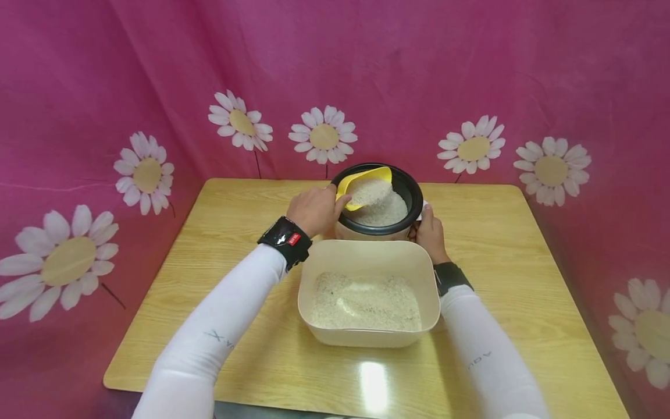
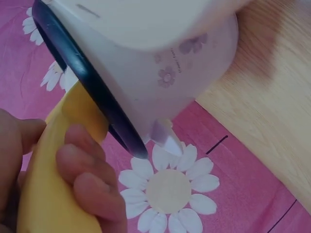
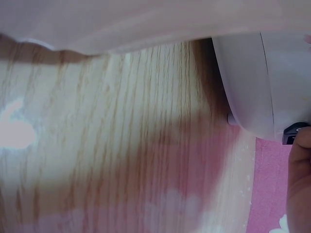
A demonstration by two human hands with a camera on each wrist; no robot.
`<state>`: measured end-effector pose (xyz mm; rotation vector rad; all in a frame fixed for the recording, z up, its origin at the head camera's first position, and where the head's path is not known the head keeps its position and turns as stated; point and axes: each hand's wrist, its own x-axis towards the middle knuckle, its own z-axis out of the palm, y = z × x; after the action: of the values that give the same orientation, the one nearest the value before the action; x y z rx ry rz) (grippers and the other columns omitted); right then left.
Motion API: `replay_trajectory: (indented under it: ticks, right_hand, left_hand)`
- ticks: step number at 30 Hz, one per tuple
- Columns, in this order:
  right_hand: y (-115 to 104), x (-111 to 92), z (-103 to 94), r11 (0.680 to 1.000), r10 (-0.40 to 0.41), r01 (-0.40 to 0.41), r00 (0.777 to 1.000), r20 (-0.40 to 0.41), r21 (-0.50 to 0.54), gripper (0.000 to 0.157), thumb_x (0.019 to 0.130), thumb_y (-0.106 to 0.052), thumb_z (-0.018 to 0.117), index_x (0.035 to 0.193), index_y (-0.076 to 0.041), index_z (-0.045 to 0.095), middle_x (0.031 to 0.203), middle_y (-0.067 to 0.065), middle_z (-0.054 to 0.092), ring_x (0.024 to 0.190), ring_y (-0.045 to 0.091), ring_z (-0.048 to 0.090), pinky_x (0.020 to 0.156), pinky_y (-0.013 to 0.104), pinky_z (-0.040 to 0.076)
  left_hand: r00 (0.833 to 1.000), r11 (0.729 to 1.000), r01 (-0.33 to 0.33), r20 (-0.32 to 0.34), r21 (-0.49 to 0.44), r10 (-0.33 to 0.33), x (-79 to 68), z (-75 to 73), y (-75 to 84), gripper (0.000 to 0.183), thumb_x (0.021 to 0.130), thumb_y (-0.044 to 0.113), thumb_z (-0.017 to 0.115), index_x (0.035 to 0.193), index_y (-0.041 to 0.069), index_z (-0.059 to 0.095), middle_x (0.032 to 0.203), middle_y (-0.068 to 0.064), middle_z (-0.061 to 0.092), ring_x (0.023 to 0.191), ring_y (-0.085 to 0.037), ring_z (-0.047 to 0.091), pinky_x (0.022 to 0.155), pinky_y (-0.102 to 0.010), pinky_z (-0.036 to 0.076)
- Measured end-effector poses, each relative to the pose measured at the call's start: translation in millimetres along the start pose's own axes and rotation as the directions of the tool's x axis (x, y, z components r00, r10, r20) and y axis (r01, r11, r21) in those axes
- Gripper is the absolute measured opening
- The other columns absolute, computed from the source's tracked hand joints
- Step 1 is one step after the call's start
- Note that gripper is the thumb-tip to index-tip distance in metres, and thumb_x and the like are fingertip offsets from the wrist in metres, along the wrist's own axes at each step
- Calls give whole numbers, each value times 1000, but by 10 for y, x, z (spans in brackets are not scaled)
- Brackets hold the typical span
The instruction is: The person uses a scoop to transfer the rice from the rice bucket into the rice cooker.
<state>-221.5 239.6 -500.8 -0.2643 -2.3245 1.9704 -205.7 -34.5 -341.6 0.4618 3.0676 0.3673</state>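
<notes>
My left hand [image 1: 315, 210] grips the handle of a yellow scoop [image 1: 384, 173], its fingers wrapped round it in the left wrist view. White rice [image 1: 369, 191] fills the scoop, which is tilted inside the black rim of a rice cooker [image 1: 419, 201]. More rice [image 1: 387, 214] lies in the cooker below. At the cooker's right side, my right hand [image 1: 432, 235] holds its white side handle. The right wrist view catches only part of this hand [image 3: 300, 170], beside a small black part [image 3: 293, 132] on the cooker's pale body.
A cream tub [image 1: 369, 338] with rice spread over its bottom stands right in front of the cooker, between my forearms. Both stand on a wooden table [image 1: 230, 233]. A pink curtain [image 1: 398, 75] with white daisies surrounds the table's back and sides.
</notes>
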Motion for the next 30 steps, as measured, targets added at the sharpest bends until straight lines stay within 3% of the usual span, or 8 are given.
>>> replay_trajectory:
  ticks: [12,17,22,30]
  right_hand:
    - [-36,-17,3,1000,22,-22,1000,4,21,78,107,-64,21,57,-13,52,52,-7,51,49,9,48,50,23,43]
    - [-36,-28,4,999,27,-27,1000,14,40,76,107,-65,21,58,-15,52,53,-8,51,49,8,48,50,22,43]
    - [-47,-54,15,999,18,-18,1000,16,47,77,107,-66,20,57,-16,52,53,-8,51,49,7,47,50,21,42]
    - [-38,-44,5,999,7,-8,1000,19,44,78,108,-64,20,57,-14,52,52,-7,51,47,7,47,49,21,42]
  left_hand:
    - [988,995,-54,-141,87,66,42,27,-34,46,105,48,54,116,4,62,67,-1,46,59,-21,54,51,-30,33]
    - [982,994,-51,-177,97,68,81,30,-39,48,104,48,58,123,4,60,70,-5,56,59,-23,60,51,-32,44]
    - [974,995,-55,-217,79,71,106,38,-34,46,100,44,66,124,5,58,80,-10,68,67,-28,69,62,-39,60]
    - [950,989,-100,-284,110,128,117,88,-68,38,100,36,68,119,5,58,77,-11,68,66,-30,69,60,-41,59]
